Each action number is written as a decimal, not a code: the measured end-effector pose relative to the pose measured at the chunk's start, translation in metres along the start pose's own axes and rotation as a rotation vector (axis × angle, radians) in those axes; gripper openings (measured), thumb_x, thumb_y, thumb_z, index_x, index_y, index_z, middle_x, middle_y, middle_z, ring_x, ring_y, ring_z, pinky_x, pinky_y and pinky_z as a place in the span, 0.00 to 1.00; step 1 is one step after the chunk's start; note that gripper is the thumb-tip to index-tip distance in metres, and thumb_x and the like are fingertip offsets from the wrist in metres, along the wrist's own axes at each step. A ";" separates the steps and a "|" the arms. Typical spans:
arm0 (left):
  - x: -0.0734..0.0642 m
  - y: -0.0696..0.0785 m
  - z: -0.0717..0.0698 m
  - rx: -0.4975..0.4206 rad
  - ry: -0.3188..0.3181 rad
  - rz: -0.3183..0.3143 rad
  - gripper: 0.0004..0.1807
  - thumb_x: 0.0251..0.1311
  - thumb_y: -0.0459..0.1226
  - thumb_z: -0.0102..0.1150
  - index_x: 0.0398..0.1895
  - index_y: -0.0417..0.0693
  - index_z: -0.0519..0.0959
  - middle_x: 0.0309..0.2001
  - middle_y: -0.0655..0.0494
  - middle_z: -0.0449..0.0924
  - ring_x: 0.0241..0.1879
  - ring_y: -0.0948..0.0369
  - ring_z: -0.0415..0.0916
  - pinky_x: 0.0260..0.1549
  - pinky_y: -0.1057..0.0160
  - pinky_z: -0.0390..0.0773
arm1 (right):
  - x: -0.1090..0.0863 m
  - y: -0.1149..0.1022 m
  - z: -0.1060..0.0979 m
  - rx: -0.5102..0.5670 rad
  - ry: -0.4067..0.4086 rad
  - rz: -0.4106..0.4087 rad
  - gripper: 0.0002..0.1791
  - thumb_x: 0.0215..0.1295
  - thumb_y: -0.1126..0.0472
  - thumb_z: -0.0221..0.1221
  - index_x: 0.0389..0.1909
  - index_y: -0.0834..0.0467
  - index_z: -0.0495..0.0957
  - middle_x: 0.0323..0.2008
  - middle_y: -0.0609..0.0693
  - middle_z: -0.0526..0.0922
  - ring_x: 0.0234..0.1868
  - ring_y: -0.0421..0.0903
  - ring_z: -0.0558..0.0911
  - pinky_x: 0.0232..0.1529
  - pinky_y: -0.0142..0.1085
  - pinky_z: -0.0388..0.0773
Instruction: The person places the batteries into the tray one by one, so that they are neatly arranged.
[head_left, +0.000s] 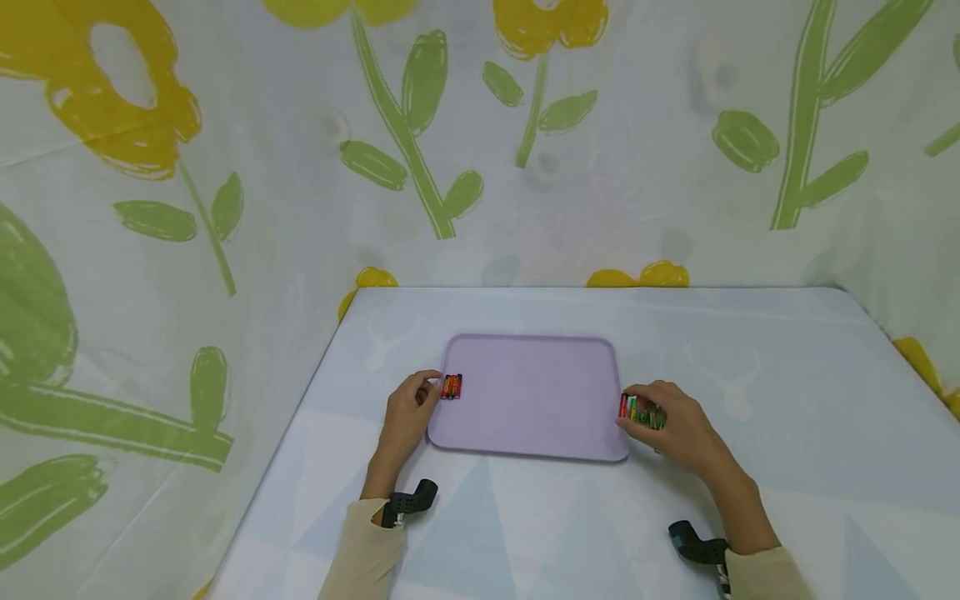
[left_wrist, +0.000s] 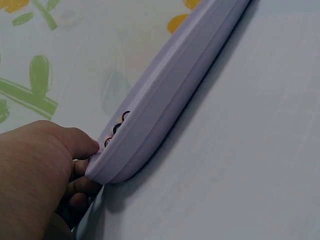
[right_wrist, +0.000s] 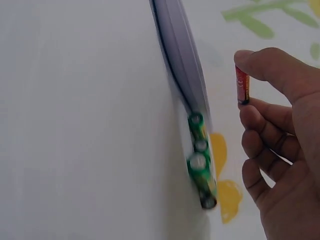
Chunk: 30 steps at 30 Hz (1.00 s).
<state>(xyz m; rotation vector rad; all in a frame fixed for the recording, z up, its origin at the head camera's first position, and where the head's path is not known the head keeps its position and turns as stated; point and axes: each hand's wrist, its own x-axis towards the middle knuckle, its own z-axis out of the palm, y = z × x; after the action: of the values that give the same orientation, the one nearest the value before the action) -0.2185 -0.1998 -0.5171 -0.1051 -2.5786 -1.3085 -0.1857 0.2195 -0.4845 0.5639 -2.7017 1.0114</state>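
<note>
A lilac tray (head_left: 529,400) lies on the table, with several red batteries (head_left: 452,387) side by side at its left edge. My left hand (head_left: 408,412) grips the tray's left rim, thumb on top and fingers curled below in the left wrist view. Between thumb and fingertips, my right hand (head_left: 682,429) pinches one red battery (right_wrist: 242,86) by its ends, near the tray's right edge. Several green batteries (right_wrist: 199,162) are grouped on the table just outside that edge, partly hidden behind the right hand in the head view.
The table (head_left: 525,525) wears a pale cover with blue triangles. Behind it and on the left hangs a white cloth (head_left: 285,167) printed with yellow flowers and green leaves. A black camera mount (head_left: 697,546) sits on the right wrist, another (head_left: 411,500) on the left.
</note>
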 end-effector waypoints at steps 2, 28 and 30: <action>0.001 -0.002 0.001 0.000 0.000 0.004 0.12 0.70 0.33 0.57 0.54 0.50 0.81 0.36 0.55 0.77 0.34 0.60 0.72 0.32 0.64 0.73 | 0.005 -0.003 0.006 0.012 -0.018 -0.011 0.22 0.56 0.56 0.74 0.50 0.58 0.81 0.36 0.45 0.76 0.38 0.44 0.73 0.35 0.37 0.75; 0.000 -0.001 -0.001 0.002 -0.001 0.004 0.12 0.70 0.33 0.57 0.53 0.49 0.81 0.36 0.56 0.77 0.33 0.60 0.72 0.32 0.64 0.74 | 0.060 -0.038 0.072 0.105 -0.111 -0.144 0.19 0.57 0.55 0.73 0.47 0.58 0.82 0.33 0.43 0.75 0.38 0.42 0.73 0.41 0.40 0.73; 0.000 -0.001 -0.001 0.000 0.001 0.008 0.12 0.70 0.34 0.58 0.53 0.49 0.81 0.36 0.56 0.77 0.33 0.60 0.72 0.32 0.64 0.74 | 0.064 -0.041 0.076 0.098 -0.115 -0.150 0.19 0.57 0.54 0.73 0.47 0.57 0.82 0.33 0.42 0.75 0.37 0.42 0.73 0.41 0.40 0.73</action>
<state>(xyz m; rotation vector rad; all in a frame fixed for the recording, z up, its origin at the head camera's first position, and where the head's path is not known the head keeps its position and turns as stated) -0.2186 -0.2012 -0.5168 -0.1143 -2.5753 -1.3057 -0.2305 0.1225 -0.4969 0.8542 -2.6692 1.1063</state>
